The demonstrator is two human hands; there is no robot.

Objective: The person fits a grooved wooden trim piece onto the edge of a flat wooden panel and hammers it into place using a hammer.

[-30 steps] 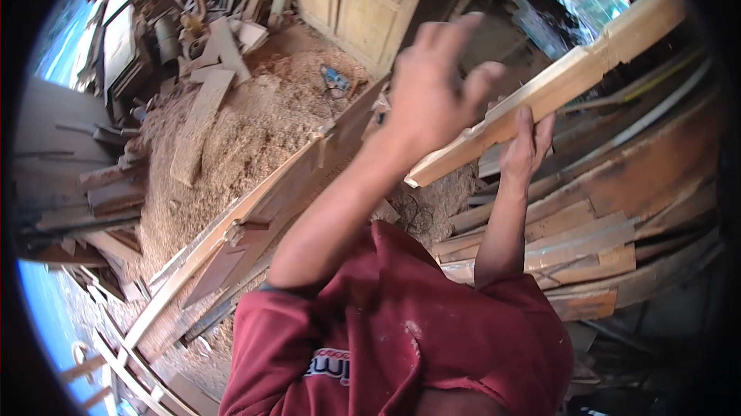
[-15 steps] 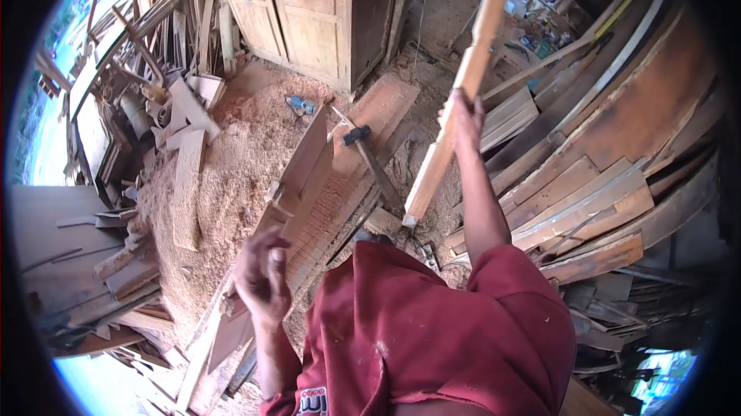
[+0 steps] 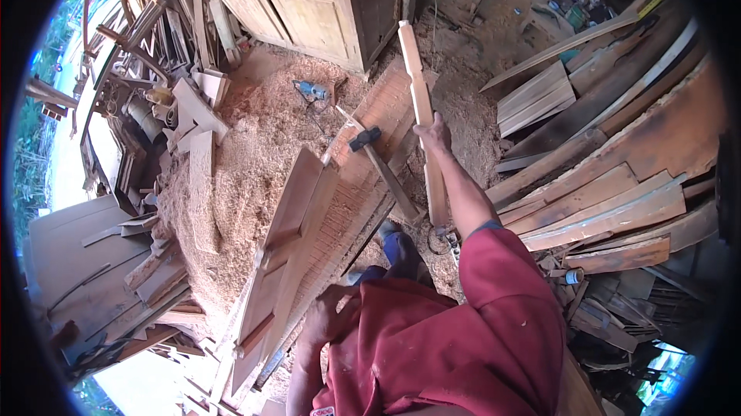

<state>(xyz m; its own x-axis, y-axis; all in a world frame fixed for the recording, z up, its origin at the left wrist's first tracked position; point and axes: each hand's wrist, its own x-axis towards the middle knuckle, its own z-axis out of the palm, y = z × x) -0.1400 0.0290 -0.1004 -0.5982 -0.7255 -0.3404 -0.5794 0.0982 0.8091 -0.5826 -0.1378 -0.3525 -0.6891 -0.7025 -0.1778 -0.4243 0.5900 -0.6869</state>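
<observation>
— Two hands are seen; what is gripped?
— A long wooden slat [image 3: 423, 119] is clasped upright by the right hand [image 3: 434, 135], above the sawdust [image 3: 255, 146]. The left hand [image 3: 328, 316] is rested beside a wooden panel [image 3: 289, 246], its grip unclear.

The long pale-yellow wooden slat [image 3: 423, 119] has a plain light grain. The flat reddish-brown wooden panel [image 3: 289, 246] is ribbed with darker lines. The tan sawdust heap [image 3: 239, 153] looks speckled. The small power tool [image 3: 312, 92] is blue.
</observation>
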